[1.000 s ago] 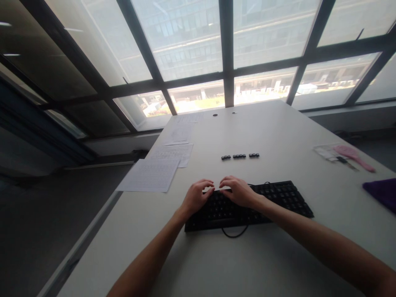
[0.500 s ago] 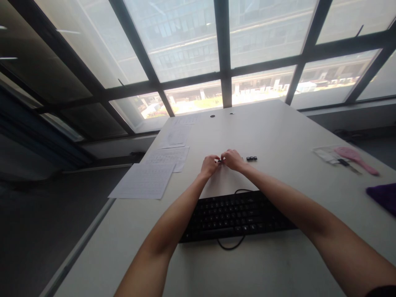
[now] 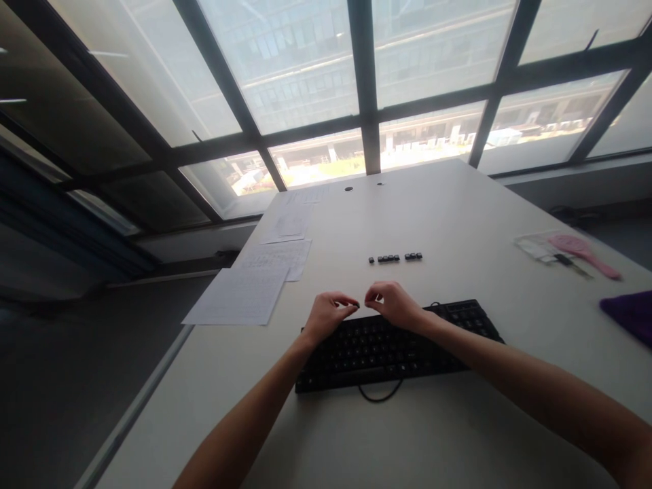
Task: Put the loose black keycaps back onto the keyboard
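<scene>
A black keyboard [image 3: 367, 346] lies in front of me, its cable looping out at the near edge. My left hand [image 3: 326, 314] is over its upper left edge, pinching a small black keycap [image 3: 357, 305] between thumb and fingertips. Close by on the right, my right hand [image 3: 391, 303] hovers at the keyboard's back edge with its fingers curled into a pinch. Whether anything is in that pinch is too small to see. Beyond the hands, a row of black keycaps [image 3: 388, 258] stands on the table: a single one, a longer group, and a group of three [image 3: 413, 257].
Sheets of paper [image 3: 237, 295] lie along the left side of the white table [image 3: 432, 217]. At right are a pink hairbrush [image 3: 581, 252], a clear bag [image 3: 534, 248], a dark-handled tool [image 3: 565, 260] and a purple cloth [image 3: 629, 312]. Windows rise behind the table.
Both hands have drawn back from the keycap row to the keyboard's back edge. A single keycap and a longer group show where the hands were. The left hand carries a keycap.
</scene>
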Demonstrator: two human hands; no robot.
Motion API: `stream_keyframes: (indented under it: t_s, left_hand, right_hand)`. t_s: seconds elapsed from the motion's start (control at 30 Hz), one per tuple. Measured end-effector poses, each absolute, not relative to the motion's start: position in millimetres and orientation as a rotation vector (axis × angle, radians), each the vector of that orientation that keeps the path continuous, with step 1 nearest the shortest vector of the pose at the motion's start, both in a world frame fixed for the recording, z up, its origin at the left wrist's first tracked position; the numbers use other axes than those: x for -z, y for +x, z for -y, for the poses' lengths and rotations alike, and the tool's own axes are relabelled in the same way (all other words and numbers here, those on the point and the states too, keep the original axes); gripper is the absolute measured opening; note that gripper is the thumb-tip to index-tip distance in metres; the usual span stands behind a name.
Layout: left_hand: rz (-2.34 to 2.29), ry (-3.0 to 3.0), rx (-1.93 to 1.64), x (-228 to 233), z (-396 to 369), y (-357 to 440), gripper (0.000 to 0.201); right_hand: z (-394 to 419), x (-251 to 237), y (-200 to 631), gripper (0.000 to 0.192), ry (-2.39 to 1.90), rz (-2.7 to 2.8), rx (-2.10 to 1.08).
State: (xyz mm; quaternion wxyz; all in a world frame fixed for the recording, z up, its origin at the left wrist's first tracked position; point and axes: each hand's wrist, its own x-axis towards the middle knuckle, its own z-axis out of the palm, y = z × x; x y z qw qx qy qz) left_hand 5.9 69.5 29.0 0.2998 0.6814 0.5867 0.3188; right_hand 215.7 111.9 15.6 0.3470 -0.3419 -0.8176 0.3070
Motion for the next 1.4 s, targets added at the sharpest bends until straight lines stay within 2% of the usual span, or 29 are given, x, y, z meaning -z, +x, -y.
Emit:
stream_keyframes:
  t_s: [0.3, 0.8, 1.17, 1.4]
  left_hand:
    - [-1.428, 1.789, -0.965, -18.3, -33.6, 15.8, 0.011]
    - [-1.417, 2.087, -0.933, -12.9, -26.9, 17.6, 0.018]
    - [-1.417, 2.158, -0.943, -10.5, -27.7, 17.6, 0.017]
    - [-1.378, 2.373, -0.819, -14.6, -20.5, 18.3, 0.023]
  right_hand:
    - [-76.0, 1.4, 217.4, 0.011, -0.885, 2.113, -0.868]
    - [-74.8, 18.3, 216.2, 0.022, -0.697, 2.216, -0.628]
    - [-73.5, 13.6, 218.4, 0.022, -0.734, 2.259, -0.62]
    - [-64.0, -2.0, 225.0, 0.019, -0.771, 2.354, -0.579]
